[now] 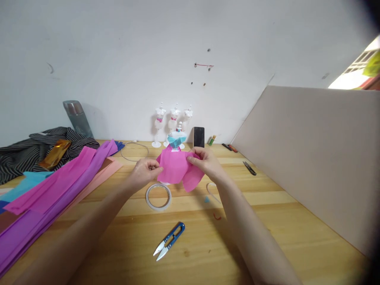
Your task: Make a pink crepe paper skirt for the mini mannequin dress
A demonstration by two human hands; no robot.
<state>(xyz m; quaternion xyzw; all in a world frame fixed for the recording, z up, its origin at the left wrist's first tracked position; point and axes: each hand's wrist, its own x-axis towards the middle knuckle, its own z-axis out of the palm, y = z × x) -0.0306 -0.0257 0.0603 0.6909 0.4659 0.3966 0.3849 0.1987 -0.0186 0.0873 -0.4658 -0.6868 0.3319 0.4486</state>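
Note:
Both my hands hold a piece of pink crepe paper (pixel 177 168) above the wooden table (pixel 297 221). My left hand (pixel 144 171) pinches its left edge with closed fingers. My right hand (pixel 205 160) pinches the top right edge. The paper is wrapped in front of a small white mannequin (pixel 177 138) with a light blue top, whose lower part it hides. A roll of clear tape (pixel 158 196) lies just below the paper. Blue-handled thread snips (pixel 168 240) lie nearer to me.
Long sheets of pink, purple and blue crepe paper (pixel 53 186) lie at the left, with striped cloth (pixel 32 148) and a grey flask (pixel 77 118) behind. Three white mannequins (pixel 173 120), a phone (pixel 198 137), pens and black snips (pixel 249 168) stand by the wall. A beige board (pixel 311 150) borders the right.

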